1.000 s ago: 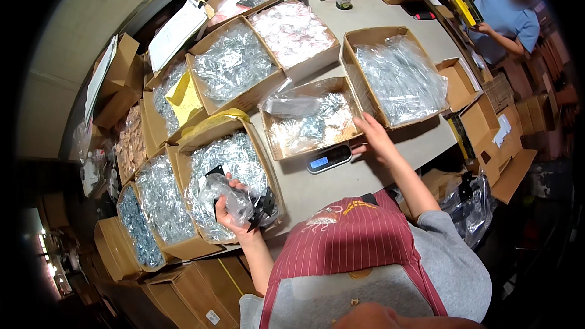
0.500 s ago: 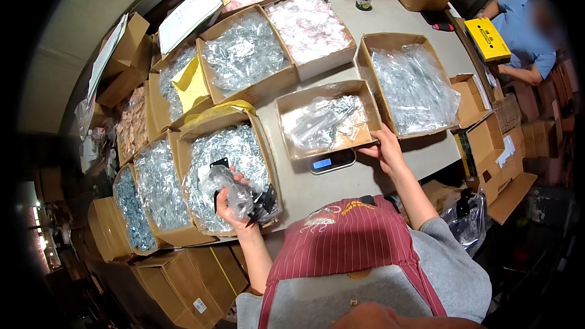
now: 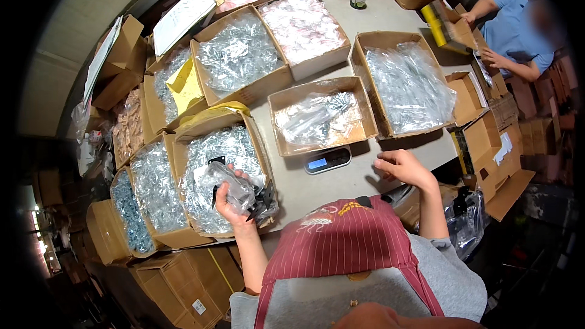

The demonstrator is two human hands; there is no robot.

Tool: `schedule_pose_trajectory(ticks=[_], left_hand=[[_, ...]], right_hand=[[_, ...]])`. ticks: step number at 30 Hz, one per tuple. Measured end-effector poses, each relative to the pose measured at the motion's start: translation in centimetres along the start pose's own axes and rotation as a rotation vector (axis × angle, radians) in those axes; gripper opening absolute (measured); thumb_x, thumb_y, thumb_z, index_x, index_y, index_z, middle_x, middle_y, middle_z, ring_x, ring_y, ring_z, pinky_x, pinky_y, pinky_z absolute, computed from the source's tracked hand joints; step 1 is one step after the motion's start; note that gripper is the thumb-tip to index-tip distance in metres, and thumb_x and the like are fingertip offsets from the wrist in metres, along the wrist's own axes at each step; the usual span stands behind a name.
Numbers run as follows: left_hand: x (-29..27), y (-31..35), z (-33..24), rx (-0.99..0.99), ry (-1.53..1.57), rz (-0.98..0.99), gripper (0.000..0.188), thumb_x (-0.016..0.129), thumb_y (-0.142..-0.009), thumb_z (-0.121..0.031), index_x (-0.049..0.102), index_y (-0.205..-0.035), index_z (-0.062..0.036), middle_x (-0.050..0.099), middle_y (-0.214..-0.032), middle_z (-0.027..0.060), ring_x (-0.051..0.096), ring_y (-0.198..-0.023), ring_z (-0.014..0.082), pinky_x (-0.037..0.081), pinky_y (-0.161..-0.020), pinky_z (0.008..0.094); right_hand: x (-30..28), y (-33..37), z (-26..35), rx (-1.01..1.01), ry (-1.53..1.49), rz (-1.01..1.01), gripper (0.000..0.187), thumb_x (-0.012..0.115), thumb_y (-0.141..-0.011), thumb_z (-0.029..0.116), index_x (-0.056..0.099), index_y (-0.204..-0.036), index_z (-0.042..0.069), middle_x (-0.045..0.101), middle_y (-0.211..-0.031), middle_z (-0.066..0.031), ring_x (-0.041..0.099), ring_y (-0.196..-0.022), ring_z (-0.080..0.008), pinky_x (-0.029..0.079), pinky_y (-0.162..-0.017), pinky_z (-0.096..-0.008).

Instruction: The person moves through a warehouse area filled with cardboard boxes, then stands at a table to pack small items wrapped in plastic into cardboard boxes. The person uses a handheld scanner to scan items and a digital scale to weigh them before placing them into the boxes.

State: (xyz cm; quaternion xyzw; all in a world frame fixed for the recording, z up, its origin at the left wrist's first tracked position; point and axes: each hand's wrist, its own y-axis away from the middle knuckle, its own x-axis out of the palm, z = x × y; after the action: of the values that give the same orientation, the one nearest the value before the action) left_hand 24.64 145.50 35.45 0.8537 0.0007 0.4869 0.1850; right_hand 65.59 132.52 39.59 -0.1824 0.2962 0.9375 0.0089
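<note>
We held a clear bag (image 3: 234,186) of small dark parts in our left hand (image 3: 230,202), fingers closed around it, above the near-left carton (image 3: 259,149) of similar bags. Our right hand (image 3: 402,167) hovered over the table (image 3: 341,183), loosely curled and holding nothing, just right of the scale (image 3: 327,160).

A tray box (image 3: 320,116) sat on the scale and already contained a few clear bags. We judged the weighing to be under way: some bags were loaded, while the bag in our left hand was not yet placed. The other cartons remained well filled, so most of the stock appeared unprocessed.

Compared with half a second earlier, our right hand had withdrawn from the near edge of the tray box and moved right, clear of the scale. Our left hand kept its grip on the bag over the same carton, with little change in position.

A co-worker (image 3: 512,33) worked at the far right.
</note>
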Motion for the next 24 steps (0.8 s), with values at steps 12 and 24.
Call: schedule_pose_trajectory(ticks=[12,24], left_hand=[[-0.1,-0.3,0.1,-0.005,0.016,-0.007,0.057,0.063,-0.085,-0.018,0.045,-0.133,0.0074,0.059,-0.109,0.0174,0.057,-0.104,0.0293,0.047,-0.097,0.0393],[-0.1,-0.2,0.0,-0.029,0.075,0.054,0.053,0.064,-0.085,-0.016,0.049,-0.132,0.004,0.061,-0.109,0.0182,0.059,-0.105,0.0315,0.05,-0.095,0.0412]], right_hand=[[-3.7,1.1,3.2,-0.133,-0.253,0.057,0.043,0.06,-0.098,0.026,0.057,-0.128,-0.004,0.068,-0.112,-0.01,0.067,-0.093,-0.0159,0.054,-0.079,-0.0304],[-3.1,-1.8,7.3,-0.206,-0.128,0.174,0.041,0.061,-0.098,0.025,0.057,-0.129,-0.001,0.068,-0.111,-0.0059,0.062,-0.089,-0.0099,0.052,-0.078,-0.0259]])
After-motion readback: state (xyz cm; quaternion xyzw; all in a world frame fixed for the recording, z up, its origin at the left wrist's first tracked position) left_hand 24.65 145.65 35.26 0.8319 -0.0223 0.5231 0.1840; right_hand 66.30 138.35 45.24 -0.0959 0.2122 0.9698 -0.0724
